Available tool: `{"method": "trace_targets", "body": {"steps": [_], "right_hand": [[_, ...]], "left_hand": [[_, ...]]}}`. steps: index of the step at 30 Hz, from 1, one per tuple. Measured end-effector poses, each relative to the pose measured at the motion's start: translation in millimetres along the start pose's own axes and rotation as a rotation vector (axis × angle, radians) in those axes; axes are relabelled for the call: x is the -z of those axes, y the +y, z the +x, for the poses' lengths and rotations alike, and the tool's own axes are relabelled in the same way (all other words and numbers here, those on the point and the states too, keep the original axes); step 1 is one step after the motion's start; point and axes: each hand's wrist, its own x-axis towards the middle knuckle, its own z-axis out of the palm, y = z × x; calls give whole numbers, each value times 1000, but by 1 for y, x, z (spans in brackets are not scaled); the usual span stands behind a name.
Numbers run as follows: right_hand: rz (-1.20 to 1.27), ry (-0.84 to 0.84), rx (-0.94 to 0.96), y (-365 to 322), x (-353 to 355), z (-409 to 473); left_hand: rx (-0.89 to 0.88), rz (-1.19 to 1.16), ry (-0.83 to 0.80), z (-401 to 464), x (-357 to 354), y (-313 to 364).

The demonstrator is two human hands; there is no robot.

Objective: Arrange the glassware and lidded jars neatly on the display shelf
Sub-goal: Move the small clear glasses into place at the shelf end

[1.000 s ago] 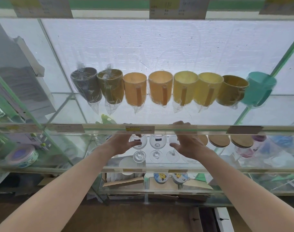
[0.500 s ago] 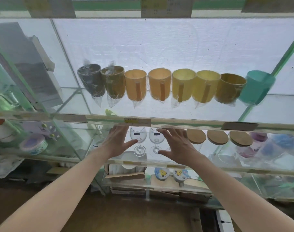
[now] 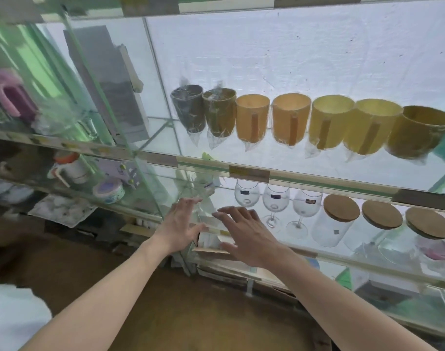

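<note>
Three clear wine glasses [image 3: 276,198] stand in a row on the lower glass shelf [image 3: 317,252]. Right of them stand three clear jars with cork lids [image 3: 341,208]. My left hand [image 3: 179,224] is open, fingers spread, at the shelf's left end beside a clear wrapped glass item [image 3: 196,188] that is hard to make out. My right hand [image 3: 246,234] is also open, palm down, hovering just left of the leftmost wine glass. Neither hand holds anything.
The shelf above carries a row of wrapped mugs [image 3: 289,120] running from dark brown through orange to yellow. A glass side cabinet [image 3: 64,153] on the left holds mugs and a round tin [image 3: 108,190]. Cardboard boxes [image 3: 211,245] lie below the lower shelf.
Both hands have moved left, away from the wine glasses toward the shelf's left end. The view has swung left, so the glasses and jars sit further right.
</note>
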Motion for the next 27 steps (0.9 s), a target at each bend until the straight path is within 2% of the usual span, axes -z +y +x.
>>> {"method": "trace_targets", "body": {"steps": [6, 13, 19, 27], "right_hand": [[-4, -57, -68, -10, -24, 46], [-39, -139, -273, -13, -62, 119], [-135, -195, -437, 2, -91, 181], [-142, -313, -611, 27, -105, 223]], "left_hand": [[58, 55, -63, 12, 2, -45], [34, 118, -118, 49, -13, -93], [-82, 253, -142, 71, -33, -123], [-154, 236, -114, 90, -38, -125]]}}
